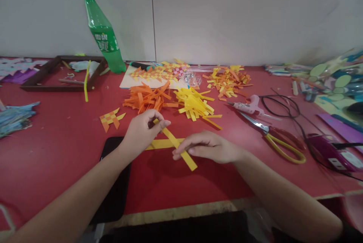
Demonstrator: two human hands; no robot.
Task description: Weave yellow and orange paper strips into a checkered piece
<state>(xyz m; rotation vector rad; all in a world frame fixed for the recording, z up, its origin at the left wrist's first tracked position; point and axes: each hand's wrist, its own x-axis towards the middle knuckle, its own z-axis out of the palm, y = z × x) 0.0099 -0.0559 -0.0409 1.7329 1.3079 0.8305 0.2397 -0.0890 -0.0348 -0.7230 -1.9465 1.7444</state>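
Note:
A yellow paper strip [170,137] slants between my two hands, above the red table. Its upper end is pinched in my left hand [146,129], between thumb and fingers. My right hand [208,147] grips the same strip nearer its lower end. Behind it, another yellow strip [161,144] lies across, partly hidden by my hands. Just beyond are a heap of orange paper strips [147,97] and a heap of yellow strips [194,103]. A woven orange and yellow paper fish [111,119] rests to the left of my left hand.
A black phone [113,186] lies under my left forearm. To the right are scissors [278,144], a pink glue gun [248,106] and its looping cord [283,116]. At the back stand a green bottle [106,42], a dark frame [56,88] and more woven pieces [228,80].

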